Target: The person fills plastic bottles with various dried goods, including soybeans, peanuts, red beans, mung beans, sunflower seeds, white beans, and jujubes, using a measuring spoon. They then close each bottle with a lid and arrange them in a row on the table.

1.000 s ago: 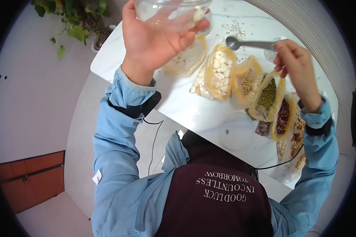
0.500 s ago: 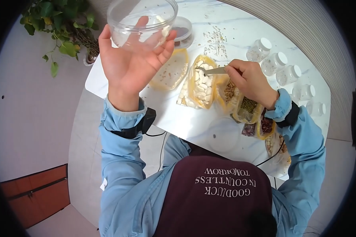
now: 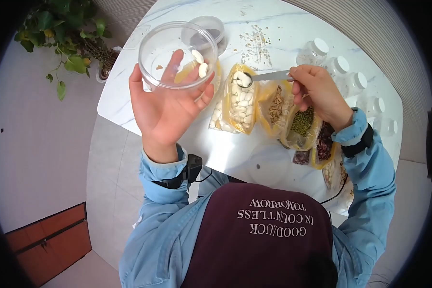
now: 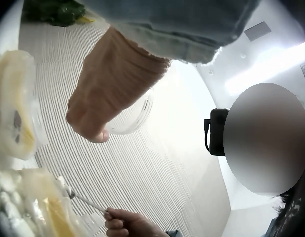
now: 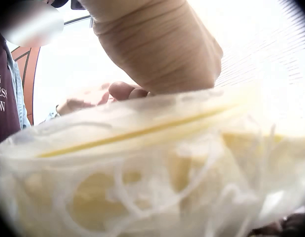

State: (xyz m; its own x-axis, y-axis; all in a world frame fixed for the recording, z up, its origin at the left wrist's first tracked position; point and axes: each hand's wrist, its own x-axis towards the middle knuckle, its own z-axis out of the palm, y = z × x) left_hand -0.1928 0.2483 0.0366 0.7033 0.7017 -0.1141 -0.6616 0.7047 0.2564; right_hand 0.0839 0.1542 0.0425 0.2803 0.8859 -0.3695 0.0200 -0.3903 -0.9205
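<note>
In the head view the left hand (image 3: 165, 113) holds up a clear round bowl (image 3: 151, 57) from below, fingers spread and curved round it. Two white beans (image 3: 203, 70) show in the bowl. The right hand (image 3: 319, 91) pinches the handle of a grey spoon (image 3: 271, 76), whose tip holds white beans over the open bag of white beans (image 3: 242, 108). The left wrist view shows the left hand (image 4: 110, 81) at the bowl (image 4: 135, 116) and the right hand (image 4: 132, 223) with the spoon (image 4: 88, 201). In the right wrist view a bag (image 5: 142, 173) hides most of the fingers.
Right of the bean bag stand open bags of brown pieces (image 3: 276, 108), green beans (image 3: 302, 122) and dark red beans (image 3: 325, 139). Several lidded jars (image 3: 338, 65) line the far right. A round container (image 3: 209, 29) is behind the bowl. Loose grains (image 3: 255, 41) lie scattered on the table (image 3: 216, 156).
The right hand has moved left from the table's right side, bringing the spoon to the white beans; beans now sit on it. The left hand has lowered the bowl, which tilts more toward the head camera.
</note>
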